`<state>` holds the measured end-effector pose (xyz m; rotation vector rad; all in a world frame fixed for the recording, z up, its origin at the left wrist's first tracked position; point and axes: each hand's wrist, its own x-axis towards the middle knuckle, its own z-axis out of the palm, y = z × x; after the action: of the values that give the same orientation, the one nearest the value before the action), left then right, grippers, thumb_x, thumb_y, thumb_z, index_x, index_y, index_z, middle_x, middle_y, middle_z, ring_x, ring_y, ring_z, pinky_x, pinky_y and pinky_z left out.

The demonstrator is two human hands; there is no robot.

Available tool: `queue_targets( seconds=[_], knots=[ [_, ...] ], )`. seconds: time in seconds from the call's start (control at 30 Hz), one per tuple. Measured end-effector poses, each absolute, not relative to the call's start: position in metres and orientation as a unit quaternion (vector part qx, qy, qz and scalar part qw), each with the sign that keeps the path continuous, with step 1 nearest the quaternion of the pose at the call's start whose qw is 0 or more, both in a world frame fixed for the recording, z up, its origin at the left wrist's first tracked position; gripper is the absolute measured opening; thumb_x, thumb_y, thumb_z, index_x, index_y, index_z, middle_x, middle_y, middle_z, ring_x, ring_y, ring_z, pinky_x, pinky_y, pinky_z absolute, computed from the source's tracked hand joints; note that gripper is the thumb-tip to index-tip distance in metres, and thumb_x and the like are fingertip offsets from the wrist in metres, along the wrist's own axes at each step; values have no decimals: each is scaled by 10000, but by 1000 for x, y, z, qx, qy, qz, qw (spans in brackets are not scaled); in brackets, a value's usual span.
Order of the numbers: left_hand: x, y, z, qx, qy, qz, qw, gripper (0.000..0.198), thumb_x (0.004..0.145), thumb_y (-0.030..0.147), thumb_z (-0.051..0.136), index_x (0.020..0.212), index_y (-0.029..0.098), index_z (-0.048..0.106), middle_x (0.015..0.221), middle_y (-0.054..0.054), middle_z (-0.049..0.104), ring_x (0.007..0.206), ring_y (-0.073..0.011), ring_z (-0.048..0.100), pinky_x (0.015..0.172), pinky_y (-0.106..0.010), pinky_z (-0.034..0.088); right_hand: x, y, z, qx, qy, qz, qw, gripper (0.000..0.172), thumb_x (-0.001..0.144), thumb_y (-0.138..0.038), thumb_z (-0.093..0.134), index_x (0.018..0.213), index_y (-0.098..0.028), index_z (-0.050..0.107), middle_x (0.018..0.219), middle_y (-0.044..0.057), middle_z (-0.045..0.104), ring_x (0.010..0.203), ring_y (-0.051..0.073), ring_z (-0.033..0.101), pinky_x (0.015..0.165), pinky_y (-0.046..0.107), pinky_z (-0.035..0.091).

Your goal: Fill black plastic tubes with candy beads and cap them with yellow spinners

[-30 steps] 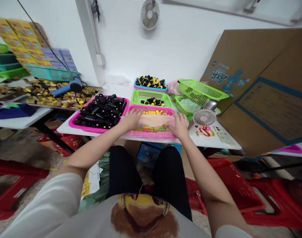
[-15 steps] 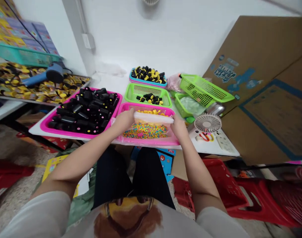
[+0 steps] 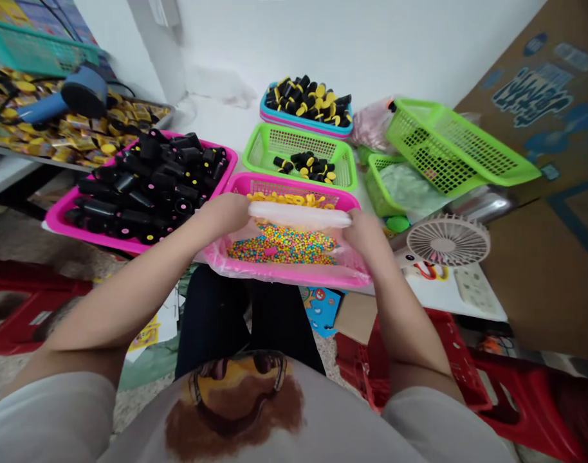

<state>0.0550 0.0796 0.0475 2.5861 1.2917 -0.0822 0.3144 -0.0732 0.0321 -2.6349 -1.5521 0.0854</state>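
Observation:
Stretched between my hands is the rolled edge of a clear plastic bag (image 3: 301, 216), which lines a pink basket (image 3: 318, 278). My left hand (image 3: 229, 213) is closed on one end of the roll, and my right hand (image 3: 364, 230) grips the other end. Inside the bag lie many small multicoloured beads (image 3: 294, 244) with a pink piece (image 3: 271, 251) among them. Behind the roll, yellow ring-like pieces (image 3: 289, 198) show in the same basket. My fingertips are partly hidden by the plastic.
Left stands a pink tray (image 3: 101, 241) of black bottles (image 3: 154, 173). Behind are a green basket (image 3: 255, 151) and a blue tray (image 3: 306, 122) with black-and-yellow pieces. To the right are a tilted green basket (image 3: 458, 151), a small fan (image 3: 448, 243) and a large cardboard box (image 3: 554, 270).
The view has moved closer and tilted down, so the baskets look larger. Both hands still hold the rolled bag edge across the basket.

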Motion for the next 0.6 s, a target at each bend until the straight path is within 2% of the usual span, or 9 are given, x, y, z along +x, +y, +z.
queue_targets(
  seconds=[0.1,0.17,0.27,0.33,0.4,0.5,0.6],
  knots=[
    [58,75,55,877,460,-18,142,356,890,125,554,1207,122,715,1151,-170,791,1099,-301,743,942,-361,543,314,-76,33,-860,-506,24,67,477,914,-64,474,1344,-95,678,1223,202,783,1130,325,741,867,329,528],
    [57,73,57,867,473,4,159,375,915,192,579,1273,131,672,1174,-159,785,1079,-281,743,911,-343,551,314,-79,32,-850,-520,31,78,453,934,-121,524,1361,-125,676,1238,178,785,1142,325,739,878,332,536],
    [51,74,55,838,489,70,231,469,857,296,710,1298,152,643,1129,-126,788,1027,-263,742,887,-335,560,311,-80,28,-826,-559,53,48,375,943,-310,666,1270,-140,730,1161,177,803,1092,351,750,864,354,550],
    [48,77,53,818,491,89,285,560,781,310,779,1304,161,645,1107,-107,788,987,-260,744,870,-341,568,309,-79,25,-820,-570,48,1,348,941,-356,698,1178,-110,762,1112,210,800,1054,365,756,854,371,553],
    [46,78,55,819,483,47,307,601,758,356,795,1313,172,658,1118,-98,788,981,-262,747,862,-344,572,306,-77,25,-826,-562,24,-33,304,953,-310,683,1125,-76,771,1112,252,784,1044,369,757,858,380,552],
    [47,77,63,833,456,-48,308,554,761,493,786,1220,188,738,1103,-90,800,1008,-284,751,881,-353,568,302,-78,27,-844,-536,2,-33,318,973,-304,647,1143,-56,747,1087,282,774,1010,380,763,830,394,558],
    [53,74,67,846,474,-117,215,550,749,571,780,1109,156,797,1022,-139,808,1015,-358,752,896,-401,559,297,-81,32,-866,-500,-3,-6,322,978,-286,606,1224,-99,696,1062,256,780,995,380,768,789,393,559]
  ],
)
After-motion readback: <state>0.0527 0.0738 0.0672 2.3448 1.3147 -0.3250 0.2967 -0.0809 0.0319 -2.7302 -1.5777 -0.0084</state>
